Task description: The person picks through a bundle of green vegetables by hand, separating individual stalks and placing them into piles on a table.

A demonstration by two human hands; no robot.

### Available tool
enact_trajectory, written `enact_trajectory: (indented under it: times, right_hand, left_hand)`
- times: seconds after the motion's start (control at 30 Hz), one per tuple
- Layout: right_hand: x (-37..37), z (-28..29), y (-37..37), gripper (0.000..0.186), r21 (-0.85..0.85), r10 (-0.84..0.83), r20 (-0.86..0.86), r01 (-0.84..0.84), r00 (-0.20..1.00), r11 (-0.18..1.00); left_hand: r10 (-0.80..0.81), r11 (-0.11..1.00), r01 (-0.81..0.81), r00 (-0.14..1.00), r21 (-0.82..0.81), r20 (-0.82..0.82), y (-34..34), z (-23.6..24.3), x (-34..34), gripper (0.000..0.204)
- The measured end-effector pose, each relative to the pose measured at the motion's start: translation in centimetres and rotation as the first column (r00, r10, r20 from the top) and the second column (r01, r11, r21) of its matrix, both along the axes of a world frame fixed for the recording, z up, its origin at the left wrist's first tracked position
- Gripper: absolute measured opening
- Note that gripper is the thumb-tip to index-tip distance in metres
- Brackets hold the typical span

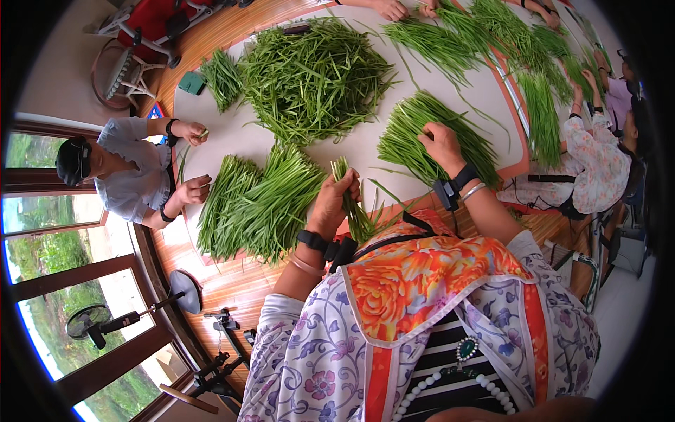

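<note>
My left hand (332, 202) is closed around a small bunch of garlic chives (359, 219), their cut ends standing up above the fist and the green leaves hanging below. To its right, my right hand (443, 149) rests on a fanned pile of garlic chives (415, 133), fingers bent and pinched on the stalks at its top. Just left of my left hand lie aligned chive bundles (278, 197), side by side. Beyond my hands rises a large loose heap of garlic chives (316, 77).
A pale table (211, 130) bears everything. A person at the left end (133, 165) handles a small piece of green. Other people's hands (390, 9) work over more chives (436, 49) at the far side and right. A small green box (191, 83) sits at the far left corner.
</note>
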State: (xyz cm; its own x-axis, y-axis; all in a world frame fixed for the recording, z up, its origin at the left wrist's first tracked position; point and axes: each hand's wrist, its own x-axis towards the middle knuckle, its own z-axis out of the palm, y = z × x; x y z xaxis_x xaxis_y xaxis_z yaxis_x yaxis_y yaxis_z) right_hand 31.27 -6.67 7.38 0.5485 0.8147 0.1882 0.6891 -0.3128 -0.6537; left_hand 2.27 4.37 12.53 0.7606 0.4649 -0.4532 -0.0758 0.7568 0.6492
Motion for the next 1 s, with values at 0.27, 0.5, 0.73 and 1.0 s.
enact_trajectory:
  times: [0.27,0.5,0.73,1.0]
  right_hand:
    - [-3.0,3.9,-0.6,0.015,0.035,0.077,-0.264,-0.07,0.961,0.997]
    - [-7.8,5.5,0.5,0.015,0.06,0.404,-0.428,-0.421,0.808,0.905]
    - [-4.7,2.3,-2.1,0.018,-0.233,0.478,-0.47,-0.627,0.742,0.744]
    - [-3.2,1.3,-1.6,0.013,-0.159,0.222,-0.21,-0.257,0.952,0.953]
  left_hand:
    - [-0.002,1.0,0.002,0.999,-0.001,0.049,0.4,-0.4,0.7,0.021]
    - [-0.101,0.994,0.095,0.986,0.051,0.13,-0.4,-0.5,3.5,0.031]
    - [0.123,0.984,-0.133,0.988,0.116,0.091,1.8,4.2,-2.5,0.02]
    - [0.21,0.863,-0.299,0.945,0.408,0.249,2.8,12.4,-9.9,0.027]
